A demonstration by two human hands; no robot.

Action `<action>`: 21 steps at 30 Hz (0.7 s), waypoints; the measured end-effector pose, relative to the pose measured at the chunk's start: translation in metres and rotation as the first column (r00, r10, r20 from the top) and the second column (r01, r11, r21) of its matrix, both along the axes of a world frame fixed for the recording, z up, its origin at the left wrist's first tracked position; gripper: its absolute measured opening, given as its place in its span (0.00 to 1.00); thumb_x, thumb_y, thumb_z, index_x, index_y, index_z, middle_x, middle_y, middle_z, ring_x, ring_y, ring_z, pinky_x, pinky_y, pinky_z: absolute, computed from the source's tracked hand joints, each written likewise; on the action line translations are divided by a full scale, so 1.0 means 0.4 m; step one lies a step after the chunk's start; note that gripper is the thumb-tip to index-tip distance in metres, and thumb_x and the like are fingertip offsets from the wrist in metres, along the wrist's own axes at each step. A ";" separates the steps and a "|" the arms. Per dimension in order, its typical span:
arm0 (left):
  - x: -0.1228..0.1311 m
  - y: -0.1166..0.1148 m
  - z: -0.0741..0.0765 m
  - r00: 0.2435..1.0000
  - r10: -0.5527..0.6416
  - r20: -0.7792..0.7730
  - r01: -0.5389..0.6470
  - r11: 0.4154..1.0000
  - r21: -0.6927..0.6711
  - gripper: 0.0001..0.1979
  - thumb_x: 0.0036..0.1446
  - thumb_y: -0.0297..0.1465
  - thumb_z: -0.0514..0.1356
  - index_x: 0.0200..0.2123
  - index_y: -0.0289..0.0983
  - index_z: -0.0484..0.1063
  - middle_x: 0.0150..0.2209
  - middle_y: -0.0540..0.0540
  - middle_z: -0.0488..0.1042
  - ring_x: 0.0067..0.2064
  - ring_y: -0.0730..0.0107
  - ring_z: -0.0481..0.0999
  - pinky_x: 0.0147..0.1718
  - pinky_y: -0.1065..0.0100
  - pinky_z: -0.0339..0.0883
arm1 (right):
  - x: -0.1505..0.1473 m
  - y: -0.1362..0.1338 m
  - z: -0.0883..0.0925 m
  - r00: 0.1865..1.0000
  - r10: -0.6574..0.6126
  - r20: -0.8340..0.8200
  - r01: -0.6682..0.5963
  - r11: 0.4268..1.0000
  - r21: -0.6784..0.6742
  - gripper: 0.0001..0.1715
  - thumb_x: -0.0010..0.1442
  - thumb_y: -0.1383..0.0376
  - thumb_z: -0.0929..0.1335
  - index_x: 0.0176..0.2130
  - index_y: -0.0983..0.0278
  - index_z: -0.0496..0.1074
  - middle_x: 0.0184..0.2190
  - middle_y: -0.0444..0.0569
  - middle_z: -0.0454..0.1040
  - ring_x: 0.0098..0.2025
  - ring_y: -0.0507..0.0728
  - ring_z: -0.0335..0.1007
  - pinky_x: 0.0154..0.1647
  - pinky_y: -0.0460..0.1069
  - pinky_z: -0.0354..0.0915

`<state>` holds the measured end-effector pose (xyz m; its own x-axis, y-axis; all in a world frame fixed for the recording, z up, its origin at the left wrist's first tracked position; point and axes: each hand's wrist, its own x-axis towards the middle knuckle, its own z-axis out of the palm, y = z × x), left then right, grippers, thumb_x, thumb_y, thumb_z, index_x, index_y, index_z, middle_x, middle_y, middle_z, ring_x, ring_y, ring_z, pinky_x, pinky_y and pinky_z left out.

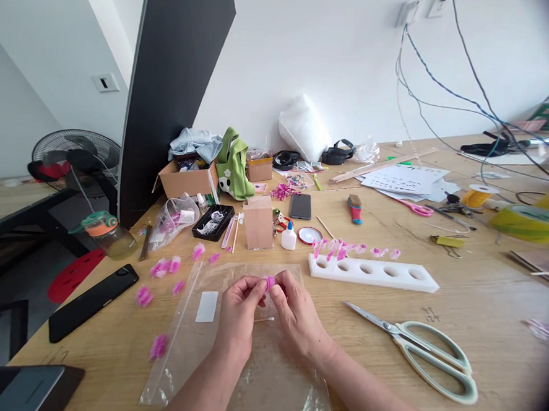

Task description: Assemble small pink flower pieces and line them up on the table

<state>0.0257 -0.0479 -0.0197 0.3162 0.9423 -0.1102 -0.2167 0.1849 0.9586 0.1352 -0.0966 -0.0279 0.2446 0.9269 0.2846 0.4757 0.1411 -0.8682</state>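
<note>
Over a clear plastic zip bag point(171, 366) lying flat, my left hand point(238, 309) and my right hand point(298, 312) meet, fingertips closed on a small pink petal-like piece point(269, 283). Most of that piece is hidden by the fingers. Just below the hands a cotton swab point(270, 319) rests on the bag, its shaft partly covered. Left of my left hand lies a small white rectangular card point(207, 307). Several fluffy pink pieces point(158, 346) are scattered to the left. A white block with round holes point(372, 273) stands at right, pink petal pieces point(341, 250) along its back edge.
Large scissors point(415, 344) lie open to the right. Behind the hands stand a wooden block point(259, 223), a white glue bottle point(289, 237) and a black tray point(213, 222). A black phone-like slab point(94, 303) lies near the left table edge, beside a lidded bottle point(108, 235).
</note>
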 end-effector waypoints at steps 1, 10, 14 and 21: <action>0.002 -0.002 0.000 1.000 -0.009 0.001 0.009 1.000 -0.009 0.11 0.44 0.37 0.67 0.25 0.34 0.74 0.24 0.49 0.71 0.29 0.73 0.66 0.31 0.71 0.60 | 0.000 0.002 -0.005 1.000 -0.007 0.011 0.007 1.000 -0.020 0.21 0.65 0.49 0.56 0.29 0.61 0.58 0.25 0.43 0.63 0.27 0.53 0.58 0.29 0.47 0.52; 0.008 -0.014 0.005 0.998 -0.060 0.009 0.060 0.997 -0.043 0.09 0.44 0.35 0.67 0.24 0.35 0.74 0.24 0.50 0.70 0.29 0.73 0.65 0.31 0.71 0.61 | -0.002 0.006 -0.014 0.997 -0.075 0.033 0.078 0.992 -0.098 0.24 0.62 0.46 0.58 0.27 0.61 0.55 0.21 0.41 0.60 0.23 0.52 0.53 0.24 0.46 0.48; 0.009 -0.018 0.003 0.997 -0.074 0.017 0.075 0.997 -0.028 0.09 0.45 0.35 0.67 0.25 0.34 0.74 0.25 0.49 0.70 0.29 0.74 0.65 0.30 0.72 0.61 | -0.004 0.000 -0.005 0.997 -0.075 0.019 0.076 0.994 -0.084 0.25 0.62 0.45 0.59 0.25 0.61 0.55 0.20 0.41 0.59 0.23 0.51 0.52 0.24 0.46 0.49; 0.009 -0.020 0.007 0.997 -0.079 0.027 0.079 0.997 -0.019 0.10 0.44 0.35 0.67 0.25 0.34 0.74 0.26 0.49 0.70 0.31 0.72 0.67 0.34 0.70 0.64 | 0.002 0.002 -0.004 0.995 -0.095 0.032 0.096 0.994 -0.059 0.24 0.60 0.45 0.61 0.28 0.62 0.57 0.22 0.41 0.60 0.24 0.51 0.54 0.25 0.46 0.51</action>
